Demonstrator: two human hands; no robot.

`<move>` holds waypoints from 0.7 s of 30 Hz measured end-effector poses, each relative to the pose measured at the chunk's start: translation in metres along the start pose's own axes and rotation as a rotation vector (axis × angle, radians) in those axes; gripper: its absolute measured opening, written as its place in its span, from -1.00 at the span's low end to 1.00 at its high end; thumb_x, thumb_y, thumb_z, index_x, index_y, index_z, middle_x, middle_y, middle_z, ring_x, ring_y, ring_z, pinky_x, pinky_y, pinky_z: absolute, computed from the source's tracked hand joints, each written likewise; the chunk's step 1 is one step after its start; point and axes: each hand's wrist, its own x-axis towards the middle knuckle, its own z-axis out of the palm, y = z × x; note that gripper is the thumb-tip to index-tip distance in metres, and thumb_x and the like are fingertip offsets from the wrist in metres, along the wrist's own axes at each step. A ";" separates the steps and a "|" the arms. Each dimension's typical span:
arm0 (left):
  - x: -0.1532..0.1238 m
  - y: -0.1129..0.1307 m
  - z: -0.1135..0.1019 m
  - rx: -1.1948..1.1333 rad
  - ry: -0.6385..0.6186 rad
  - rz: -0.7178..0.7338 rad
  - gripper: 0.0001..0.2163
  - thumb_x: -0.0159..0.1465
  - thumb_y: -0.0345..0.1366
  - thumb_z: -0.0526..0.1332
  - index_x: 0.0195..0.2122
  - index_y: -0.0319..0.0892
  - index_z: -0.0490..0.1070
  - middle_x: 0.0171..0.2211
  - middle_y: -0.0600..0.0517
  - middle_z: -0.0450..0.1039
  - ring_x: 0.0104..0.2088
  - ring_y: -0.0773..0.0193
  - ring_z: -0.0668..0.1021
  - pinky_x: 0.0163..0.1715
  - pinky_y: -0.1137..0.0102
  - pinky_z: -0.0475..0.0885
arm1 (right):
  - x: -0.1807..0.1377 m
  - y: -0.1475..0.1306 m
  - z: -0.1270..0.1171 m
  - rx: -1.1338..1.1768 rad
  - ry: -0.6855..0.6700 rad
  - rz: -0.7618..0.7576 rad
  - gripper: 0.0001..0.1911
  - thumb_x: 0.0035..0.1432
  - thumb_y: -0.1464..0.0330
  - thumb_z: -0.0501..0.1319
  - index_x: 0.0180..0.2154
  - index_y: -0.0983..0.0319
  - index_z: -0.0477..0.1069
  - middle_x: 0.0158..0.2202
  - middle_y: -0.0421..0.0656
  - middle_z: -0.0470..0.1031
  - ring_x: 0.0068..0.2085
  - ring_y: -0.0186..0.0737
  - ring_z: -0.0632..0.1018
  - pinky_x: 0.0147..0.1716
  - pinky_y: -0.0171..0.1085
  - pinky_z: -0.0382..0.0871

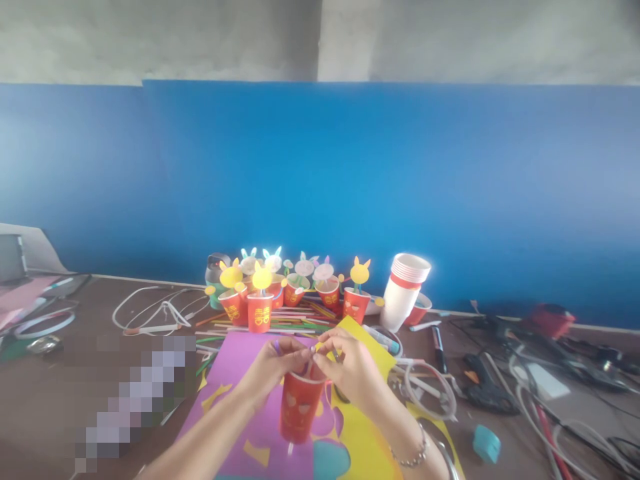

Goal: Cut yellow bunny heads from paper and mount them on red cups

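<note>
Both my hands meet over the rim of a red paper cup (299, 408) standing on a purple sheet (235, 380). My left hand (273, 367) is closed in a pinch at the cup's top, with a bit of purple showing at its fingers. My right hand (347, 365) is pinched too, fingertips touching the left hand's. What they pinch is too small to name. A yellow sheet (367, 433) lies under my right wrist.
Several red cups with paper bunny heads (295, 290) stand behind, beside a stack of white-and-red cups (404, 288). Coloured straws (295, 319), white cables (150, 308), a glue gun (483, 387), tape rings (429, 390) and a teal object (486, 443) litter the brown table. Blue wall behind.
</note>
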 end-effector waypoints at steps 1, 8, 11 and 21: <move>0.000 0.001 0.000 0.002 -0.007 0.002 -0.71 -0.10 -0.12 0.45 -0.61 -0.25 0.47 -0.68 0.10 0.42 -0.62 0.41 0.37 -0.53 0.49 0.20 | 0.000 -0.001 -0.002 -0.012 0.008 0.004 -0.93 -0.03 0.33 0.28 -0.48 0.19 0.47 -0.28 -0.14 0.51 -0.27 -0.17 0.51 -0.29 -0.25 0.32; -0.002 0.000 -0.005 -0.059 -0.110 -0.039 -0.71 -0.10 -0.11 0.46 -0.55 -0.24 0.51 -0.60 0.04 0.49 -0.54 0.32 0.46 -0.42 0.44 0.30 | 0.006 0.007 -0.012 0.128 -0.141 -0.057 -0.78 -0.08 0.22 0.35 -0.53 0.21 0.43 -0.28 -0.13 0.53 -0.23 -0.14 0.52 -0.31 -0.27 0.34; -0.005 -0.003 -0.008 -0.110 -0.260 -0.088 -0.76 -0.06 -0.18 0.45 -0.56 -0.25 0.51 -0.58 0.04 0.50 -0.53 0.34 0.47 -0.41 0.45 0.29 | 0.007 0.013 -0.013 0.175 -0.261 -0.085 -0.71 -0.15 0.15 0.39 -0.49 0.21 0.45 -0.25 -0.12 0.54 -0.23 -0.13 0.51 -0.31 -0.27 0.33; -0.001 0.006 -0.007 -0.171 -0.087 -0.048 -0.75 -0.09 -0.22 0.47 -0.58 -0.23 0.45 -0.64 0.09 0.47 -0.60 0.41 0.44 -0.50 0.49 0.25 | 0.006 -0.002 -0.025 0.354 -0.258 0.037 -0.65 0.06 0.08 0.21 -0.48 0.22 0.54 -0.29 -0.12 0.53 -0.28 -0.18 0.51 -0.31 -0.28 0.35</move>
